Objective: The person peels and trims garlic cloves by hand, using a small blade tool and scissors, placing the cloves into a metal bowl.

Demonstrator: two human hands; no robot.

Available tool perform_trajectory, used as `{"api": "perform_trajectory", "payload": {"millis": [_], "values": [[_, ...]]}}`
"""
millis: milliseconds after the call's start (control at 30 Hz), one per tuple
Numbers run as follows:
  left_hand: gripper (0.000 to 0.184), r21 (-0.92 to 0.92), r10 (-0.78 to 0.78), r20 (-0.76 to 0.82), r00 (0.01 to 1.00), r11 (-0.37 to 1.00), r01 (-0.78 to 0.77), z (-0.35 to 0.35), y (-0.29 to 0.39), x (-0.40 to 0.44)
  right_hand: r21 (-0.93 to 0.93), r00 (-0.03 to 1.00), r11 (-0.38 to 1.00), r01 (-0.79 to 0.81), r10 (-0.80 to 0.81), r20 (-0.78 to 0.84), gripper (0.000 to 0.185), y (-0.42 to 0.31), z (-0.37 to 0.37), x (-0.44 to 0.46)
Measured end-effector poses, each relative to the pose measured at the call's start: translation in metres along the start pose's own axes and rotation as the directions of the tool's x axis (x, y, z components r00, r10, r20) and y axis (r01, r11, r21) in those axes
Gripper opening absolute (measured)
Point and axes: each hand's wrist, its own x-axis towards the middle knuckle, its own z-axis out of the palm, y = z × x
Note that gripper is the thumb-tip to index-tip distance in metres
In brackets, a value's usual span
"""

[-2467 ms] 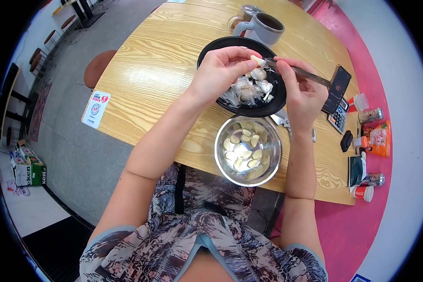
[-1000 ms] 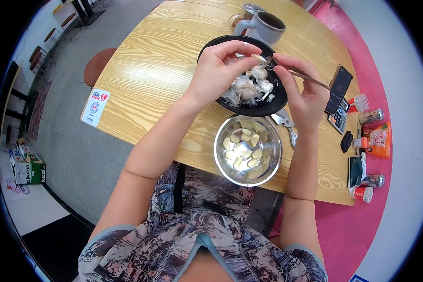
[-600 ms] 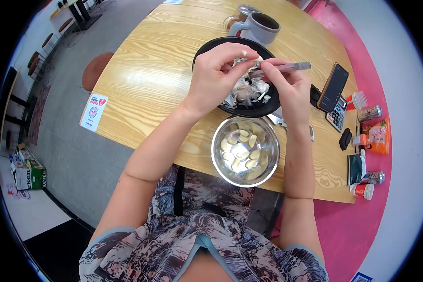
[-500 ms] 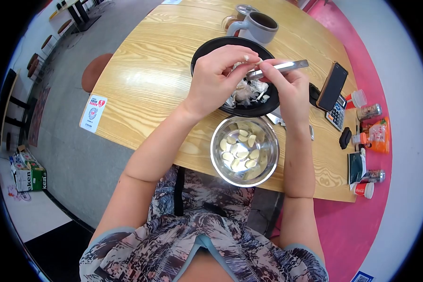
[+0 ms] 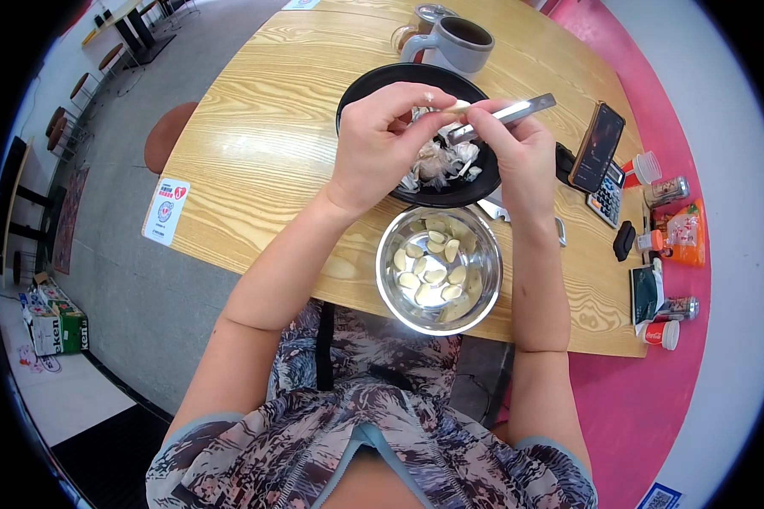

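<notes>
Above a black bowl (image 5: 361, 91), my left hand (image 5: 378, 140) pinches a pale garlic clove (image 5: 457, 107) between thumb and fingers. My right hand (image 5: 520, 144) is closed on a slim silver metal tool (image 5: 518, 110); its far end points up to the right, and its exact kind is hard to make out. The right thumb touches the clove's end. White papery garlic skins (image 5: 437, 163) lie in the black bowl. Nearer my body, a shiny steel bowl (image 5: 385, 293) holds several peeled garlic cloves (image 5: 434, 276).
Behind the black bowl stand a grey mug (image 5: 463, 53) and a lidded glass jar (image 5: 431, 15). At the right are a propped phone (image 5: 597, 146), a calculator (image 5: 605, 199), paper cups, shaker jars and an orange packet (image 5: 684, 233). A flat metal piece (image 5: 494, 208) lies partly under my right forearm.
The clove shows more between my fingertips now. Both hands stay above the black bowl, and the phone screen has lit up. The view has shifted slightly.
</notes>
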Motion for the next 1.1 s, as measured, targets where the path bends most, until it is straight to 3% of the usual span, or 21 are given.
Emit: {"api": "perform_trajectory", "payload": {"millis": [533, 633, 700, 733, 800, 1000, 1100], "values": [[0.014, 0.033, -0.001, -0.012, 1.0, 0.999, 0.001, 0.0, 0.0, 0.0, -0.067, 0.995, 0.993, 0.101, -0.101, -0.003, 0.012, -0.001, 0.004, -0.002], [0.014, 0.008, -0.126, 0.071, 0.989, 0.992, 0.126, -0.003, 0.0, 0.002, -0.069, 0.995, 0.993, 0.097, -0.098, -0.011, 0.012, -0.001, 0.004, -0.002], [0.014, -0.236, -0.277, 0.115, 0.954, 0.925, 0.297, -0.002, -0.001, 0.005, -0.103, 0.996, 0.991, 0.087, -0.09, -0.023, 0.013, -0.002, 0.004, -0.002], [0.014, -0.235, -0.277, 0.116, 0.954, 0.925, 0.298, -0.004, 0.0, 0.007, -0.102, 0.996, 0.991, 0.087, -0.09, -0.024, 0.013, -0.002, 0.004, -0.002], [0.019, -0.321, -0.482, 0.224, 0.847, 0.784, 0.531, -0.009, 0.005, 0.01, -0.134, 0.992, 0.986, 0.098, -0.108, -0.065, 0.013, -0.004, 0.003, -0.002], [0.021, -0.483, -0.5, 0.37, 0.783, 0.616, 0.622, -0.014, -0.005, 0.011, -0.116, 0.99, 0.986, 0.12, -0.128, -0.067, 0.015, -0.008, -0.005, 0.001], [0.019, -0.4, -0.507, 0.37, 0.778, 0.669, 0.627, -0.015, -0.002, 0.012, -0.161, 0.991, 0.98, 0.119, -0.128, -0.049, 0.016, -0.011, -0.008, 0.002]]}}
